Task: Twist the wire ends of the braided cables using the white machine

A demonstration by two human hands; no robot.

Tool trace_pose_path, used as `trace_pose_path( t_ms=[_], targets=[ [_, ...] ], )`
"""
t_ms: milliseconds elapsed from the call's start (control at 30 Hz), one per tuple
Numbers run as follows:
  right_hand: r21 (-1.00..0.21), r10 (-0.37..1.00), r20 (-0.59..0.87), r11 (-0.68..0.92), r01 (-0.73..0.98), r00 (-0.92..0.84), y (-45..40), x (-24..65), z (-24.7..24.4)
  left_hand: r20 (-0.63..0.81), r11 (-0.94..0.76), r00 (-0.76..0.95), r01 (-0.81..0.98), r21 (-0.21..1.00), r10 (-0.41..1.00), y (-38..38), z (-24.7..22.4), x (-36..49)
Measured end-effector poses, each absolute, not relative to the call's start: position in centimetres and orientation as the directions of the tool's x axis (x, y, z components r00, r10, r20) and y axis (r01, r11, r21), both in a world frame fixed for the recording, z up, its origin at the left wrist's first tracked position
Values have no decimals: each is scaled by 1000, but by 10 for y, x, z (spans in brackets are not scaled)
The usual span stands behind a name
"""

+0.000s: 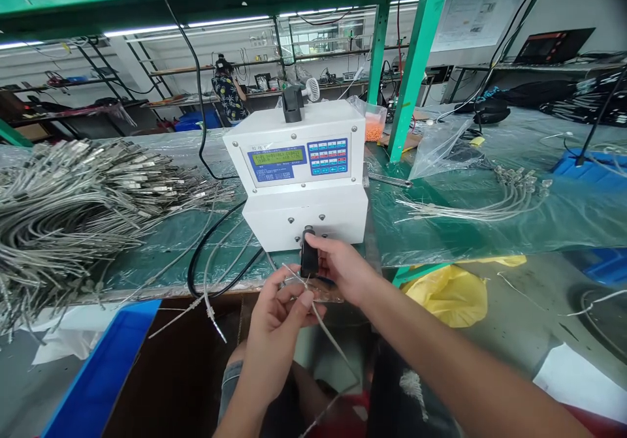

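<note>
I have the left hand (277, 320) nearly closed, palm turned up, its thumb pressed against the bent fingers with the thin cable (334, 342) pinched between them close to one end. The right hand (345, 269) is partly curled about the black block (308, 262) on the machine's front, thumb laid along its face and fingers wrapped at its side. The cable's tip sits just below the block; I can't tell whether any strand goes into it. From the pinch, the rest of the cable, pale and smooth, drops in a loose bend below the bench edge. The machine (274, 215) is a white, hard-edged box with a sloping panel, a greenish screen (277, 156) and a square-buttoned blue keypad (327, 156). To my left I see a thick pile (88, 203) of grey, glossy cables, curved and tangled, many with shiny ends. The bench (470, 241) is green under wrinkled clear film, and on its right a small fanned bundle (470, 213) ends in clear, blocky plugs. Below hangs a crumpled yellow bag (448, 294); a smooth blue panel (98, 373) slants at lower left.
</note>
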State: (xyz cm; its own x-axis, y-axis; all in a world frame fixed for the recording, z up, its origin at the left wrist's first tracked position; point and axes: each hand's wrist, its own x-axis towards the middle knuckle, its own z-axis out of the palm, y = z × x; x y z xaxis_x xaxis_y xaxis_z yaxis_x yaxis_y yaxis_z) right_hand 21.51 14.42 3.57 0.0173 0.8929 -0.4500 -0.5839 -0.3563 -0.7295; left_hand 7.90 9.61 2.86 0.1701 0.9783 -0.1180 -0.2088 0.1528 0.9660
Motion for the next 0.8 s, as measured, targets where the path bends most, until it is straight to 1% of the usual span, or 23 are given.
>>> trace_pose_path(
  t_ms=[333,600,700,800],
  targets=[
    [-744,896,-444,-363,-561,9,139,215,39,-85,125,166,-249,960,983,101,28,85],
    [-801,940,-340,-287,-526,5,137,215,32,-80,124,171,-266,956,982,99,26,85],
    [-851,959,-277,-221,-476,50,122,213,30,-81,127,176,-266,956,981,99,26,84],
    [-903,963,-217,-136,-407,160,93,208,23,-65,112,172,-277,954,983,100,26,85]
  ],
)
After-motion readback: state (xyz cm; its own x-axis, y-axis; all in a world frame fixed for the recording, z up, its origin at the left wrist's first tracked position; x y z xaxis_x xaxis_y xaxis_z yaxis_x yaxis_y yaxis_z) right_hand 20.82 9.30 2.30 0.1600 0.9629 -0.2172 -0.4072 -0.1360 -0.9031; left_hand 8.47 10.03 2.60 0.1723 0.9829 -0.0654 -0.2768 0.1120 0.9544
